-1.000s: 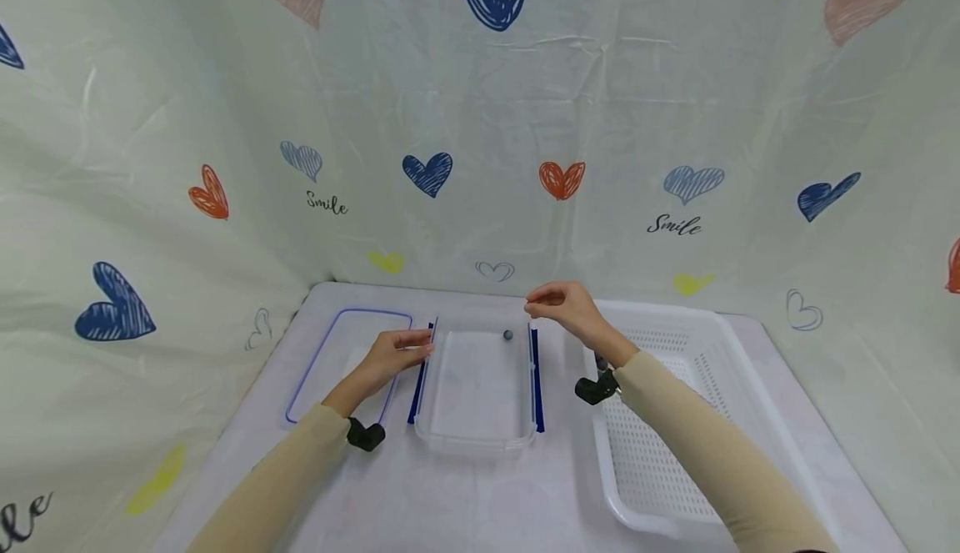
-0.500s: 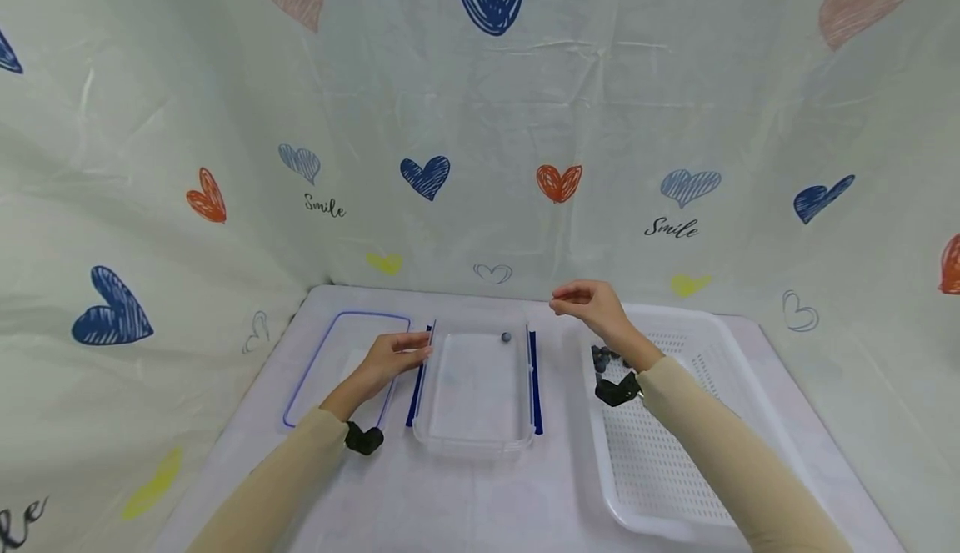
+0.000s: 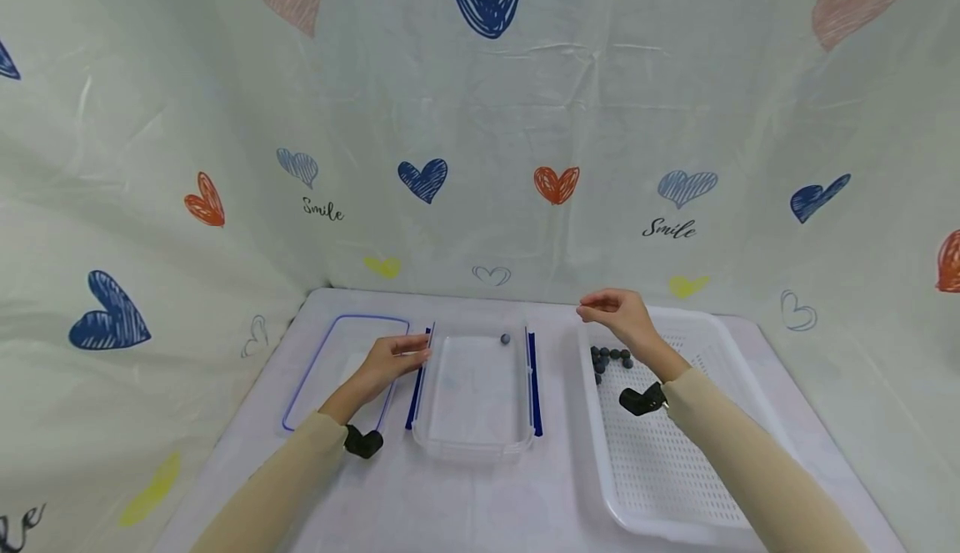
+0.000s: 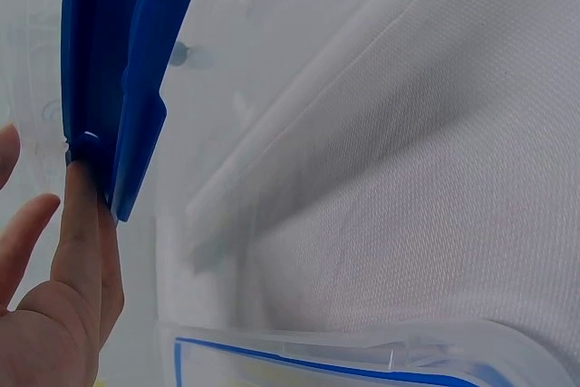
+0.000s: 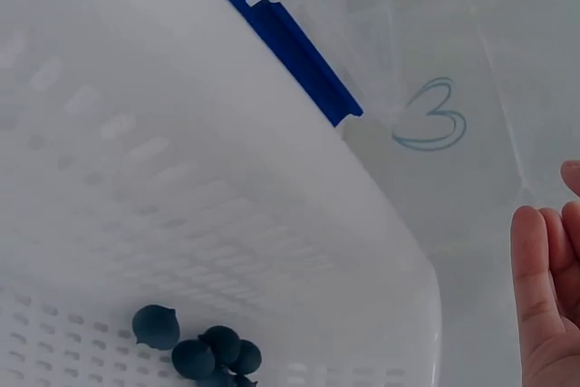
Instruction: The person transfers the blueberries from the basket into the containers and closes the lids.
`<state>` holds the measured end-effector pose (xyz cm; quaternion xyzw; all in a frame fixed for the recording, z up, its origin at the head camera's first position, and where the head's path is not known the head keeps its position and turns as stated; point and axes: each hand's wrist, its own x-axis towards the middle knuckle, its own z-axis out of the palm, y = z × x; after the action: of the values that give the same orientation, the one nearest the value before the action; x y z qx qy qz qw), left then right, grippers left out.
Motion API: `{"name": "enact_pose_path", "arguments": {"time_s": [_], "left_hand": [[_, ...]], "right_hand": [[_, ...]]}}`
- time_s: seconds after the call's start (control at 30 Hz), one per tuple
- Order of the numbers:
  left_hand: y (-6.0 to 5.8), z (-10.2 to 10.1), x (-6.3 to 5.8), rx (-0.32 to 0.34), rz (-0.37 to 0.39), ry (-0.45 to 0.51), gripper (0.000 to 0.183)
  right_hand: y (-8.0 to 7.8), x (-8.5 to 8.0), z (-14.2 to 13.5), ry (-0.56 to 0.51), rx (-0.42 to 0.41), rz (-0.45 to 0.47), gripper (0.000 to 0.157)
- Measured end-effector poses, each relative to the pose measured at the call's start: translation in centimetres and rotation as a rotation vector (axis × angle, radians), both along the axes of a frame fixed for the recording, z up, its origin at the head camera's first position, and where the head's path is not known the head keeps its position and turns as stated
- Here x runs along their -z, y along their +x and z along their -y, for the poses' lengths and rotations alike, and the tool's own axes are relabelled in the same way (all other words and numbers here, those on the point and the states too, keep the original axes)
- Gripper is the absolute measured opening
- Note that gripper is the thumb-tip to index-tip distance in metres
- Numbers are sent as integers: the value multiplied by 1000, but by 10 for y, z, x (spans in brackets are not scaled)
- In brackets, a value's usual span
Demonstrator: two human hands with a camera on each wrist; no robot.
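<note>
A clear plastic container (image 3: 472,440) with blue side latches stands mid-table, one blueberry (image 3: 506,339) inside near its far right corner. My left hand (image 3: 392,359) is at its left side. In the left wrist view, straight fingers (image 4: 82,242) touch the blue latch (image 4: 113,70), and the thumb stands apart. Over the far left edge of a white perforated basket (image 3: 611,486) hovers my right hand (image 3: 622,317), its fingers extended and nothing visible in them. Several blueberries (image 3: 615,354) lie in the basket's far left corner. The right wrist view shows those blueberries (image 5: 193,358) below the hand.
A clear lid with a blue rim (image 3: 307,376) lies left of the container, partly behind the left hand. The white-covered table (image 3: 480,511) ends at a curtain (image 3: 495,103) with printed hearts at the back and left.
My right hand has moved right, from above the container's far right corner to above the basket, uncovering the blueberries there. The left hand has stayed at the container.
</note>
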<state>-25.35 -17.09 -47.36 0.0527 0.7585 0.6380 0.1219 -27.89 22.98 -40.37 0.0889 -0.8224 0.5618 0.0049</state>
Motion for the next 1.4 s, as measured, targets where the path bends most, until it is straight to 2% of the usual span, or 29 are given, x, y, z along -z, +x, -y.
{"name": "enact_pose_path", "arguments": {"time_s": [0.13,0.3,0.37,0.5,0.57,0.77,0.83,1.1,1.4], "left_hand": [[-4,1,9,-23,-5,0,49],[-3,1,10,-27,-6,-1,49],[-1,1,6,-19,3,-1,48],[8,-1,-12,0,11,-13,47],[9,-2,-15,5,8,-21,46],[-2,4,8,-3,5,-1,50],[-3,4,11,-8,2,1,51],[-5,4,11,-14,-30,-28,52],[-6,3,13,-9,-20,-12,52]], "right_hand": [[3,6,-8,-11,14,0,33],[6,18,-18,-11,23,-3,29],[7,22,-21,-8,19,0,29],[9,30,-26,-18,14,6,28],[10,34,-29,-11,14,3,27],[13,46,-35,28,24,12,27],[15,49,-37,41,25,15,28],[20,63,-46,74,39,29,27],[23,75,-49,106,56,55,29]]}}
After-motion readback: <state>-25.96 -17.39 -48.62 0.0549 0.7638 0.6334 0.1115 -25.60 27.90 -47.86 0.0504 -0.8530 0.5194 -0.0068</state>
